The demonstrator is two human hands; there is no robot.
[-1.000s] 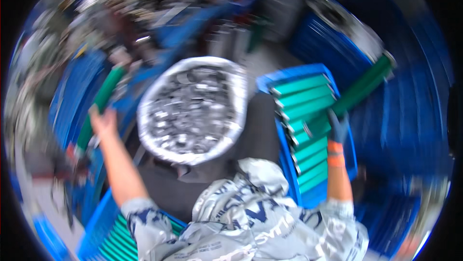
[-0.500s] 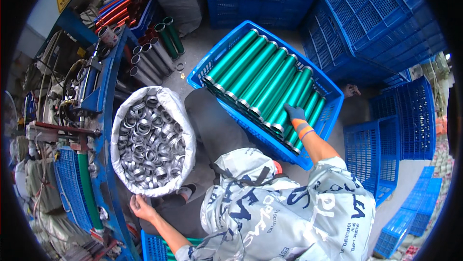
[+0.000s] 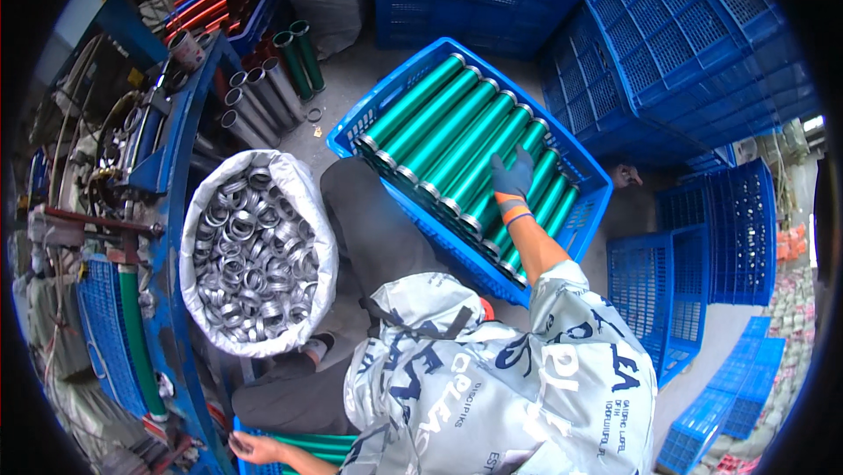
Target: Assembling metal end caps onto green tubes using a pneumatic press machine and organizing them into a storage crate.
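Observation:
My right hand (image 3: 514,178), in a grey glove with an orange cuff, straddles a green tube (image 3: 532,134) in the upper layer of a blue crate. Thumb and fingers lie on opposite sides of that tube. Rows of green tubes (image 3: 452,146) with silver end rings fill the crate (image 3: 600,203). At the lower left, my bare left hand (image 3: 255,447) is loosely bent, with nothing clearly in it. It is beside a second blue crate holding more green tubes (image 3: 316,447), partly hidden by my arm and leg.
A white sack (image 3: 327,299) of silver rings (image 3: 255,255) stands left of my knees. Bare metal tubes (image 3: 255,111) and two green tubes stand upright beyond it. A blue-framed machine (image 3: 171,247) borders the left side. Blue crates are stacked at the back right (image 3: 676,62).
My right hand has slid a little farther up over the green tubes. My left hand has dropped from beside the sack to the lower crate. The whole view has shifted slightly.

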